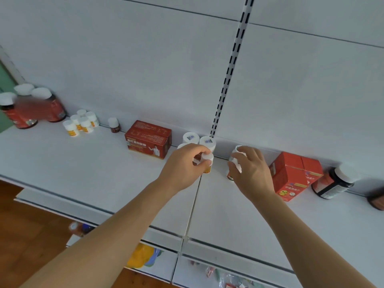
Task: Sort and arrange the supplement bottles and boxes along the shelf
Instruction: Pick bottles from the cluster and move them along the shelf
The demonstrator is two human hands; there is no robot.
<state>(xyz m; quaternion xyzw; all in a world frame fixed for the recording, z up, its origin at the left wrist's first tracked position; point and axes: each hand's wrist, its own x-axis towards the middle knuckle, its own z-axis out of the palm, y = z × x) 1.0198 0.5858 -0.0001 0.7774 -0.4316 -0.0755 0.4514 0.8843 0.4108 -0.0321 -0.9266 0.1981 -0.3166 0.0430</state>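
My left hand (pixel 188 162) grips a small white-capped bottle (pixel 207 161) with an orange label, just in front of two white-lidded bottles (pixel 199 140) at the back of the white shelf (pixel 104 173). My right hand (pixel 250 170) curls round another white-capped bottle (pixel 234 161) standing a little to the right. A red box (pixel 148 139) sits left of my left hand. A second red box (pixel 293 175) stands right of my right hand, with a dark bottle (pixel 334 181) lying tilted beyond it.
Three large red-labelled bottles (pixel 31 109) stand at the far left, then several small white bottles (pixel 81 122) and one small dark bottle (pixel 113 125). A slotted upright (pixel 228 67) splits the back panel. Lower shelves hold more goods (pixel 141 256).
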